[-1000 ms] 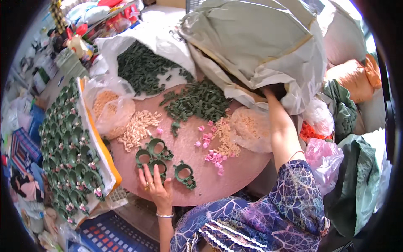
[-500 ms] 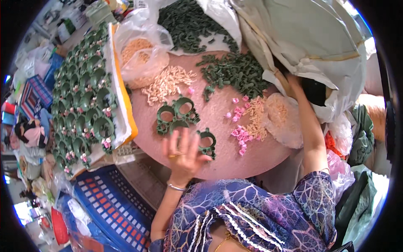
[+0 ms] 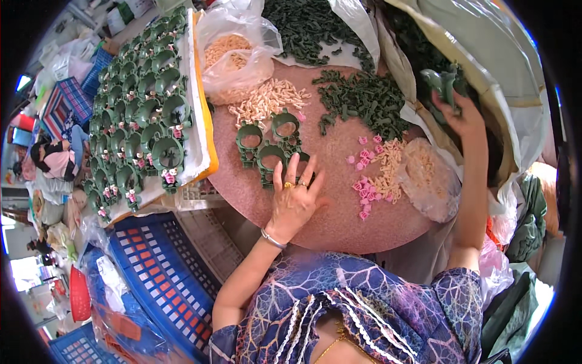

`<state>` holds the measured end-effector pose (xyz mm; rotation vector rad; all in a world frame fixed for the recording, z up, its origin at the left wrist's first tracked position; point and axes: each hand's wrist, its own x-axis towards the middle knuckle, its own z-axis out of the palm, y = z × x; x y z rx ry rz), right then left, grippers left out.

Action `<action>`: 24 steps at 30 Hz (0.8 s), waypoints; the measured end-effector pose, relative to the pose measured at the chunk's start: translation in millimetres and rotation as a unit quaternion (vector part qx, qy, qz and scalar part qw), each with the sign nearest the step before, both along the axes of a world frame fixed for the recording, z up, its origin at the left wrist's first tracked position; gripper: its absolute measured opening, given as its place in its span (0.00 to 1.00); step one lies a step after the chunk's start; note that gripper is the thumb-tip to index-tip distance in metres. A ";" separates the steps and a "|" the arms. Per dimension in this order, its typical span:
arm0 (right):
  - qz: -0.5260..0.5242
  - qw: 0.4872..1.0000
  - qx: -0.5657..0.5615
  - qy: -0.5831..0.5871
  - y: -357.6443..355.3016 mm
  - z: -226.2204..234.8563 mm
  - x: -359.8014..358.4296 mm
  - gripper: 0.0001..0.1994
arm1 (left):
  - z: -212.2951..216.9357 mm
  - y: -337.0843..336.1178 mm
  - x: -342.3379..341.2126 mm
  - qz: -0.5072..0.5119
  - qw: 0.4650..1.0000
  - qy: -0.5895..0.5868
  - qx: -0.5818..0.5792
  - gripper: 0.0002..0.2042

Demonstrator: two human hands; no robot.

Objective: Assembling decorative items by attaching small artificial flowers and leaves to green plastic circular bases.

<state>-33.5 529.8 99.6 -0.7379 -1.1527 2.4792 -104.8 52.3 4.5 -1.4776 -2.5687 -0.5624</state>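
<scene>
My left hand (image 3: 296,200) rests over a small group of green ring-shaped plastic pieces (image 3: 293,143) on the table, fingers spread, fingertips at the nearest rings. One ring is partly hidden under those fingers. At the mouth of a large pale sack (image 3: 506,79), my right hand (image 3: 468,118) is closed on a green plastic piece (image 3: 447,86) with a curved shape. More dark green pieces show inside the sack. Small pink rose-shaped pieces (image 3: 366,189) lie beside cream-coloured small parts (image 3: 388,173) between my two hands.
A yellow-edged white tray (image 3: 209,142) at the left carries rows of green ring pieces with small pink and white decorations. Dark green parts (image 3: 357,100) and cream parts (image 3: 267,100) lie heaped at the table's far side, near clear bags. A blue basket (image 3: 160,267) stands lower left.
My right hand has come up out of the sack with a green plastic piece. My left hand has moved right across the ring pieces. The whole view has shifted slightly.
</scene>
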 end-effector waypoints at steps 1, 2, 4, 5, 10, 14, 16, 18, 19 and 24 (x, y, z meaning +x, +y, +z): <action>0.026 0.996 -0.076 -0.036 -52.4 19.5 -12.2 0.24 | 1.1 -1.2 0.3 0.007 1.000 0.006 0.025 0.32; 0.089 0.995 0.038 0.039 -72.5 3.8 -6.8 0.21 | 1.4 1.3 2.1 0.007 0.998 0.011 0.055 0.32; 0.079 0.985 0.147 -0.047 -152.0 4.5 -7.2 0.22 | 4.2 0.7 7.5 0.021 0.997 0.011 0.079 0.35; 0.083 0.989 0.112 -0.040 -204.8 13.1 -11.9 0.24 | 2.1 -3.2 8.9 0.032 0.991 -0.029 0.125 0.35; 0.208 0.969 0.130 0.027 -274.0 -22.1 4.9 0.18 | 19.2 -2.9 19.7 -0.013 0.701 -0.590 0.401 0.32; 0.238 0.942 0.223 0.077 -278.1 -46.9 8.3 0.17 | 27.9 -1.7 19.7 -0.081 0.496 -0.729 0.465 0.29; 0.203 0.953 0.221 0.044 -282.3 -38.7 10.3 0.15 | 29.0 -7.4 18.1 -0.034 0.504 -0.739 0.446 0.28; 0.171 0.969 0.175 -0.026 -278.6 -40.8 11.7 0.13 | 27.0 -16.9 19.1 0.036 0.538 -0.720 0.436 0.23; 0.158 0.970 0.181 -0.033 -275.9 -40.6 11.5 0.13 | 28.3 -26.9 22.0 0.033 0.718 -0.578 0.385 0.20; 0.207 0.959 0.168 -0.092 -264.8 -50.1 8.0 0.13 | 58.3 -63.2 10.1 -0.208 0.967 -0.115 0.095 0.09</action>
